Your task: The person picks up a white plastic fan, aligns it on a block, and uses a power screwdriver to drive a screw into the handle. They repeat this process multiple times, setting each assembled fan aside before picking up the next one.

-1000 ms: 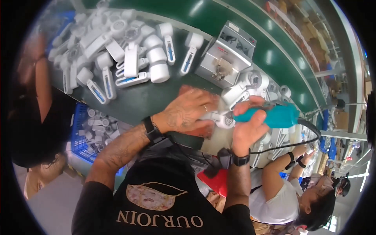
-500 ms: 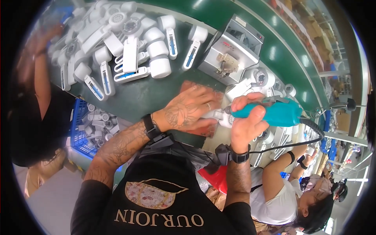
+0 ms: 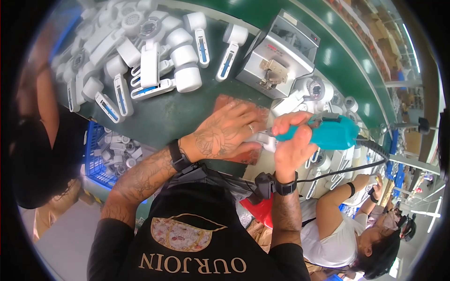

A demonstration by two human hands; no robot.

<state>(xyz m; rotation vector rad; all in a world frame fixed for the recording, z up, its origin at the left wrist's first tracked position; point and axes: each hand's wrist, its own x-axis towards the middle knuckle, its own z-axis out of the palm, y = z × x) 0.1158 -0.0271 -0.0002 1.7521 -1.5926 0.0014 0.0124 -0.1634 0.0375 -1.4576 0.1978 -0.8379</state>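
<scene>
My right hand [image 3: 294, 147] is wrapped round a teal electric screwdriver [image 3: 335, 133], held nearly level with its tip toward my left hand. A black coiled cord [image 3: 375, 149] runs from its rear end. My left hand [image 3: 222, 131], wearing a ring, curls over a white handheld fan [image 3: 267, 141] and presses it on a reddish-brown mat [image 3: 224, 102]. Most of that fan lies under my fingers. The screwdriver's tip meets or nearly meets the fan; the exact contact is hidden between my hands.
White fans with round heads and blue-striped handles are heaped [image 3: 152, 61] at the far left. Beyond the mat stands a grey metal machine [image 3: 277, 58]. More fans [image 3: 311, 89] lie at right. A blue crate [image 3: 96, 152] sits below the table; co-workers are on both sides.
The screwdriver has shifted slightly, its rear end tilting a little away from me. My left hand stays on the fan. At right, the co-worker's hands have moved.
</scene>
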